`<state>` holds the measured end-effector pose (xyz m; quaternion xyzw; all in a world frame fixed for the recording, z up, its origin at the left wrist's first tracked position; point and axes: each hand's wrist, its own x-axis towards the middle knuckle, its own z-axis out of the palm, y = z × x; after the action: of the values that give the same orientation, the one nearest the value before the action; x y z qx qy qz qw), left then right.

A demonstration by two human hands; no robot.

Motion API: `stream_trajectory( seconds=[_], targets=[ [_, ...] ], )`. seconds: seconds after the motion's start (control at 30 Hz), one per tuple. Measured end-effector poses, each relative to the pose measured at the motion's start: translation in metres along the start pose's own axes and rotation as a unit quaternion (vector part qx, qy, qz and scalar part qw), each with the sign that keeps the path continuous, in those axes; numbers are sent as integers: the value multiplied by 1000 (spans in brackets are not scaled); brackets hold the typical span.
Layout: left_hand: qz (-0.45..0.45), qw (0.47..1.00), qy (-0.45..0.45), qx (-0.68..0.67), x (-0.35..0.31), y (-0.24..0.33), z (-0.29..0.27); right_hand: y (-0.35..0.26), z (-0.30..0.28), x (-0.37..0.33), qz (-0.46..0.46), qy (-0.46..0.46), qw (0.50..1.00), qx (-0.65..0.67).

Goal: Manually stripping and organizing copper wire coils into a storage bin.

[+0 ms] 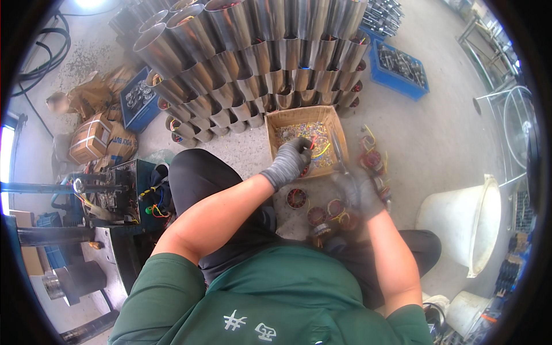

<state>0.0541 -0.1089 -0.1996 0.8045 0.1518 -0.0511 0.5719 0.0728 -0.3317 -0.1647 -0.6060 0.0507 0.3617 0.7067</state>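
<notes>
My left hand (291, 163), in a grey glove, is closed on coloured wires (313, 144) at the near edge of an open cardboard box (277, 154). A red wound stator (305, 171) shows partly below that hand. Short wire pieces in several colours cover the bottom of the box. My right hand (359, 192), also gloved, is blurred by motion beside the box's near right corner. From it a long metal tool (338, 150) points toward the box; its exact kind is smeared. On the floor between my legs lie several wound stators (296, 198) with loose leads.
Stacked metal cylinders (253, 63) rise beyond the box. Blue crates of metal parts (397, 69) stand at far right and far left. More stators (371, 160) lie right of the box. A white tub (460, 221) is at right; a machine (123, 190) stands at left.
</notes>
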Motion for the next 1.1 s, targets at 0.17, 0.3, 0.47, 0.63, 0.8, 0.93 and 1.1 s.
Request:
stream_trajectory(
  seconds=[0.17, 0.3, 0.47, 0.63, 0.8, 0.93, 1.1],
  targets=[
    [-6, 1000, -11, -27, -9, 18, -3, 1, 5, 0, 72, -10, 997, 22],
    [-4, 998, -43, 38, -12, 16, -5, -11, 16, -6, 142, 26, 985, 99],
    [71, 989, -68, 108, -13, 9, 0, -7, -3, 2, 163, -17, 986, 23],
    [-17, 997, -67, 17, 5, -5, -4, 11, -19, 20, 2, -1, 1000, 24],
    [40, 971, 19, -233, -2, 51, -46, 55, -119, 69, -56, 57, 996, 41],
    [183, 942, 129, -249, -32, 85, -102, 70, -160, 76, -123, 218, 850, -464],
    [282, 882, 359, -121, -97, 116, -175, 74, -137, 55, -69, 251, 824, -503]
  ],
)
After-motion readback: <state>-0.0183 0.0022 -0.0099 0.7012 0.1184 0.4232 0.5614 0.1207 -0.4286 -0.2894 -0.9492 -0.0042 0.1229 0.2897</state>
